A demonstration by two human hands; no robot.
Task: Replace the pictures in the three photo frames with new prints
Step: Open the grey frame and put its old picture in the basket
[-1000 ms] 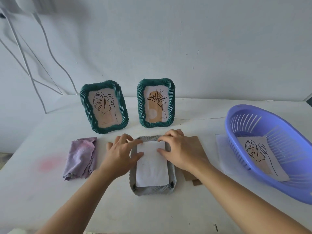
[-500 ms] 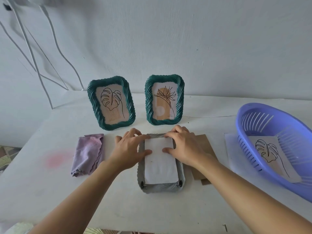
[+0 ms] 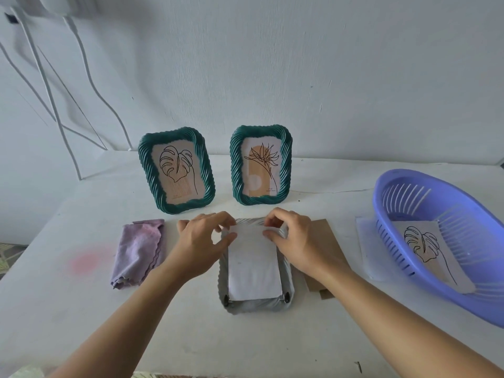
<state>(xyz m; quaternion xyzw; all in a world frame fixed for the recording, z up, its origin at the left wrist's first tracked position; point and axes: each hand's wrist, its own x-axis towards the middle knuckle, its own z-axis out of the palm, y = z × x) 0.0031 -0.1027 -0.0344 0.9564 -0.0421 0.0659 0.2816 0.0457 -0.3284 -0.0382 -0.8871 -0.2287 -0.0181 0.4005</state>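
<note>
Left hand (image 3: 203, 241) and right hand (image 3: 293, 238) each pinched the far corners of the white print (image 3: 253, 266). It lay blank-side up in the face-down frame (image 3: 286, 285).

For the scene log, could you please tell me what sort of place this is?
Probably a plain indoor room, perhaps at home, not a workshop: a white table stands against a bare white wall, loose white cables hang down that wall, and a household plastic basket sits on the table.
</note>
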